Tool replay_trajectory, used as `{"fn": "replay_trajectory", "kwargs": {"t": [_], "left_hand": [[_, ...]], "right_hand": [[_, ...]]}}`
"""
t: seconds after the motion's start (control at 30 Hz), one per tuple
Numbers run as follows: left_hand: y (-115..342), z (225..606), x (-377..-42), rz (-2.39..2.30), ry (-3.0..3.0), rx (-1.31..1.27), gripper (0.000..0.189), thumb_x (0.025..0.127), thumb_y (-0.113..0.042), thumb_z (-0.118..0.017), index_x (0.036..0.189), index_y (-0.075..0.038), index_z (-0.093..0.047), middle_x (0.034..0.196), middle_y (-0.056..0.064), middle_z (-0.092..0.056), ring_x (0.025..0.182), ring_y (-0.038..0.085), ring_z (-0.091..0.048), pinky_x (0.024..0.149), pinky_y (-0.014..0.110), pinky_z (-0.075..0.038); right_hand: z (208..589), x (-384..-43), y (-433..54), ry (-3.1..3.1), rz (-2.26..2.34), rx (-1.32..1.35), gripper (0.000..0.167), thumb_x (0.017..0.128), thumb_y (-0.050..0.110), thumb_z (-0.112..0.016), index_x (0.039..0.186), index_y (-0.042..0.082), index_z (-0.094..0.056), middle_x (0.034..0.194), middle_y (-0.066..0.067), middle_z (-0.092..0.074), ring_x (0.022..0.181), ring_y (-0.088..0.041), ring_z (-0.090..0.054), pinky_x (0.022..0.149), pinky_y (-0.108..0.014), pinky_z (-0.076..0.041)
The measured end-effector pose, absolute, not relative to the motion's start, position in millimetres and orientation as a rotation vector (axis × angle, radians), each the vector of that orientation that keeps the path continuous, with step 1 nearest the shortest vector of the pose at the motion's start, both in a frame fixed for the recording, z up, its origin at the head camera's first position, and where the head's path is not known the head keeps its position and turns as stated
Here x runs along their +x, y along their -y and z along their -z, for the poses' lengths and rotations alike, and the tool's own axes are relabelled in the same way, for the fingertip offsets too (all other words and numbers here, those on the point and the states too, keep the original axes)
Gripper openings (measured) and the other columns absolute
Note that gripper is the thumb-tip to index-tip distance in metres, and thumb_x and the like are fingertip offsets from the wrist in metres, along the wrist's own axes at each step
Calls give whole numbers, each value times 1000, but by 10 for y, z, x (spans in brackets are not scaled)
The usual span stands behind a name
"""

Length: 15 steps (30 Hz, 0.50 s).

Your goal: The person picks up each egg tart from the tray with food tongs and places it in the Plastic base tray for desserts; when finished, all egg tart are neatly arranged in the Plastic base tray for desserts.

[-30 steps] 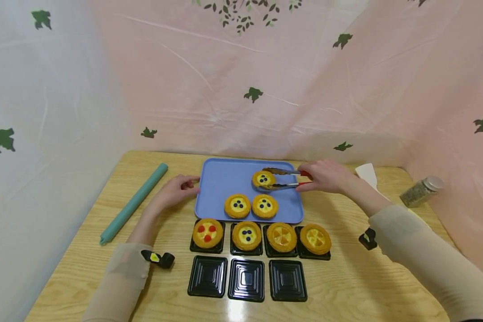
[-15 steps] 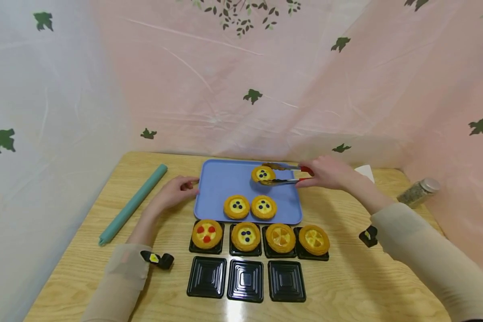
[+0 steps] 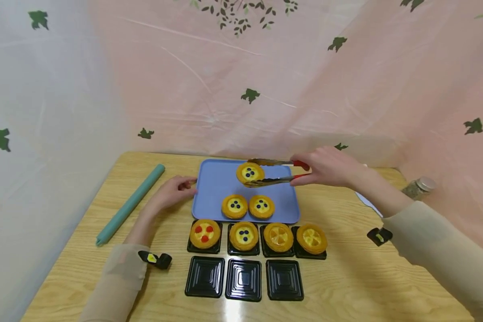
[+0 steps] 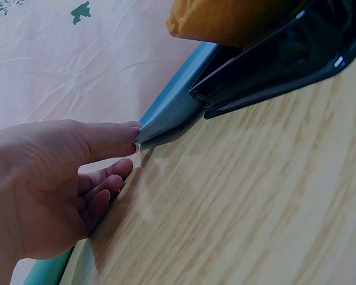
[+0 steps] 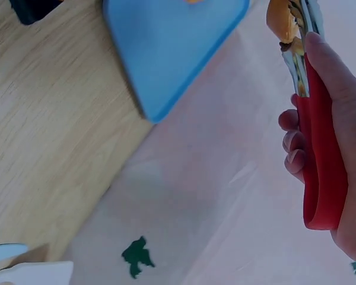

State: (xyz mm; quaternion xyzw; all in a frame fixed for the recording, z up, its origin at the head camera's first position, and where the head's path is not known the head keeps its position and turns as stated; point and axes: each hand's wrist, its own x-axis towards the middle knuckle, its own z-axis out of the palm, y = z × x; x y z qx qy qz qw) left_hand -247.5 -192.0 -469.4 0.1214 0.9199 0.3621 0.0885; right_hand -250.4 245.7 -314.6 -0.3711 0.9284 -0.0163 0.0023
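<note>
My right hand (image 3: pixel 324 166) grips red-handled metal tongs (image 3: pixel 275 181), seen close up in the right wrist view. Between the tongs' arms is a blueberry tart (image 3: pixel 250 172), raised over the far part of the blue tray (image 3: pixel 211 197). Two more blueberry tarts, a left one (image 3: pixel 235 206) and a right one (image 3: pixel 261 206), lie side by side at the tray's near edge. At the tray's left rim rests my left hand (image 3: pixel 173 192), thumb and fingertips against the edge, the other fingers loosely bent in the left wrist view.
Before the tray, black square dishes carry a strawberry tart (image 3: pixel 205 234), a blueberry tart (image 3: pixel 243 236) and two orange-topped tarts (image 3: pixel 278 237). Three bare black dishes (image 3: pixel 243 279) lie nearer. A teal rolling pin (image 3: pixel 130 205) is at left, a spice jar (image 3: pixel 418 188) at right.
The tongs have lifted the blueberry tart off the tray and carried it leftward, my right hand rising with it. My left hand has stayed at the tray's rim.
</note>
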Motion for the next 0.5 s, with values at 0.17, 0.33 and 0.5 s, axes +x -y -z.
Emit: {"fn": "replay_trajectory", "kwargs": {"t": [0.17,0.33,0.5], "left_hand": [[1939,4692,-2468,-1066,-2739,363,52,101,-28,-66,147,-4,-56,112,16,-65,98,26,-58,86,36,-45],[1939,4693,-2470,-1064,-2740,367,52,101,-28,-67,146,-4,-57,112,16,-65,99,26,-58,87,36,-45],[1940,4701,-2475,-1058,-2744,375,52,101,-28,-67,146,-5,-57,113,16,-64,100,26,-58,88,36,-45]], "right_hand": [[3112,-2328,-2289,-2869,-11,-1340,54,84,68,-72,107,19,-67,76,8,-56,57,-7,-41,54,-25,-32],[3145,-2141,-2131,-2795,6,-1493,60,85,69,-70,117,18,-69,85,9,-67,61,-2,-49,56,-21,-43],[3185,-1945,-1995,-2723,5,-1574,60,89,69,-66,120,18,-69,101,7,-75,70,-5,-63,61,-23,-50]]}}
